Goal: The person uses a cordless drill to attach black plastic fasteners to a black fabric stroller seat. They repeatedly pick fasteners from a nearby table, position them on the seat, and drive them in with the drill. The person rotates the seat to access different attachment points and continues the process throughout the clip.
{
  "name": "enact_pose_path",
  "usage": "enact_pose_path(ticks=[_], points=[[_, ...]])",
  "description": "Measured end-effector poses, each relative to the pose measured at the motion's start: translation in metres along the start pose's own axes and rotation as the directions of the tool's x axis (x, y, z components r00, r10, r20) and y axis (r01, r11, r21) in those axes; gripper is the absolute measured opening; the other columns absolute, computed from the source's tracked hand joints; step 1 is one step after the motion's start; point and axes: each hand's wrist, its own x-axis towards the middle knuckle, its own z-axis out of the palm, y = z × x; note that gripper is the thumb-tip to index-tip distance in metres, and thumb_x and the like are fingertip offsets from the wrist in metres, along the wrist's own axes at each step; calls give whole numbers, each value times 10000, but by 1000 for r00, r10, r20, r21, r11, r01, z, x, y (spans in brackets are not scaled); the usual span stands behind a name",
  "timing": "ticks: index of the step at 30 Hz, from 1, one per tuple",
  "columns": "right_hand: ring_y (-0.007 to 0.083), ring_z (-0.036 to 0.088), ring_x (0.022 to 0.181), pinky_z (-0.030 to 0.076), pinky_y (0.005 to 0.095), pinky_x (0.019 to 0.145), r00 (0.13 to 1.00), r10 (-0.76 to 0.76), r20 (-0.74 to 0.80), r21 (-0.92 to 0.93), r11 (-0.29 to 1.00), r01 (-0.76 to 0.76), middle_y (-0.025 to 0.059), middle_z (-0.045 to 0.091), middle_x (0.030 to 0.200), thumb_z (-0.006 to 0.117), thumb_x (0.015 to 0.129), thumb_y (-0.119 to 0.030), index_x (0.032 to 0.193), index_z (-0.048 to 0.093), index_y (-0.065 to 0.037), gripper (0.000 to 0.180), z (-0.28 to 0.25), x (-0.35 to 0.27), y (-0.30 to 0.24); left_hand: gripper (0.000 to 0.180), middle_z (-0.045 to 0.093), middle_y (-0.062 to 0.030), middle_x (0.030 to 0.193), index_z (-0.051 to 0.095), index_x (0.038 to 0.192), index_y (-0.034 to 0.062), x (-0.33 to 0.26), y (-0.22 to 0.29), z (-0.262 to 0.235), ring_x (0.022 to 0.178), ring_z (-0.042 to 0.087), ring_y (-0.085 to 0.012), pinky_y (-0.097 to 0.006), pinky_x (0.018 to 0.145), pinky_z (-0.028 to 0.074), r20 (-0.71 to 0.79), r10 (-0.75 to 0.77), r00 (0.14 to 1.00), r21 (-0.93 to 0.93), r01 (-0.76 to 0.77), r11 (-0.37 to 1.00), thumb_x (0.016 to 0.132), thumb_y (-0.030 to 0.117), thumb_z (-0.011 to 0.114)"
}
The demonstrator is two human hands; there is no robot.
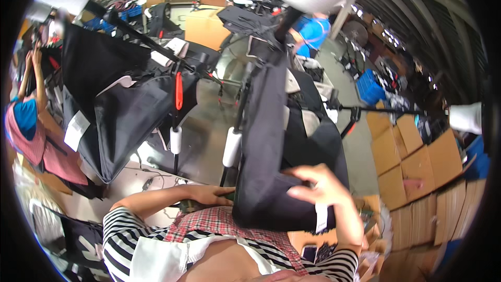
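Observation:
A black fabric stroller seat (261, 141) hangs in front of me, its lower end near my lap. My right hand (321, 188) is at the right side of its lower part, thumb and fingers apart, slightly blurred. Below that hand a white label (321, 218) hangs on the fabric. My left hand (211, 196) lies low at the seat's left edge with its fingers stretched out; the fingertips are partly hidden there. Beside the seat runs a dark tube with a white foam sleeve (231, 147).
Another black stroller fabric (125, 115) hangs on a frame at the left, near a red strap (179, 91). A person in a pink apron (44, 146) stands far left. Cardboard boxes (417, 162) and a blue crate (370, 87) are at the right. A phone (309, 253) lies below.

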Motion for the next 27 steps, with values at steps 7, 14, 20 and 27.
enact_pose_path(ticks=[7, 14, 20, 27], points=[[326, 531, 1279, 400, 416, 1088, 674, 63, -736, -296, 866, -403, 186, 587, 1340, 705, 905, -265, 1325, 561, -11, 511, -33, -94, 110, 665, 413, -226, 1515, 379, 1478, -7, 36, 71, 10, 1410, 386, -309, -365, 1167, 279, 257, 65, 964, 9, -70, 998, 962, 338, 616], [354, 254, 1486, 226, 418, 1205, 767, 280, -577, -156, 884, -440, 256, 272, 1583, 741, 875, -396, 1520, 293, 16, 887, 13, -111, 169, 617, 448, -215, 1492, 419, 1451, -4, 32, 70, 19, 1396, 405, -296, -369, 1163, 289, 118, 94, 988, -26, -92, 995, 954, 299, 624], [351, 306, 1450, 359, 458, 1132, 398, 389, -831, 338, 921, -196, 212, 299, 1574, 788, 843, -380, 1535, 252, 5, 956, -87, -85, 248, 578, 478, -205, 1472, 454, 1428, -1, 1, 64, 26, 1385, 421, -284, -372, 1159, 298, 38, 34, 999, -35, -32, 999, 947, 265, 631], [189, 477, 1336, 328, 305, 1122, 621, 266, -737, 421, 900, 114, 127, 514, 1457, 660, 853, 47, 1436, 472, -8, 616, -143, 13, 295, 541, 512, -187, 1452, 494, 1406, 12, -23, 24, 25, 1361, 453, -272, -380, 1144, 325, -93, -113, 989, -151, 98, 984, 927, 215, 643]])
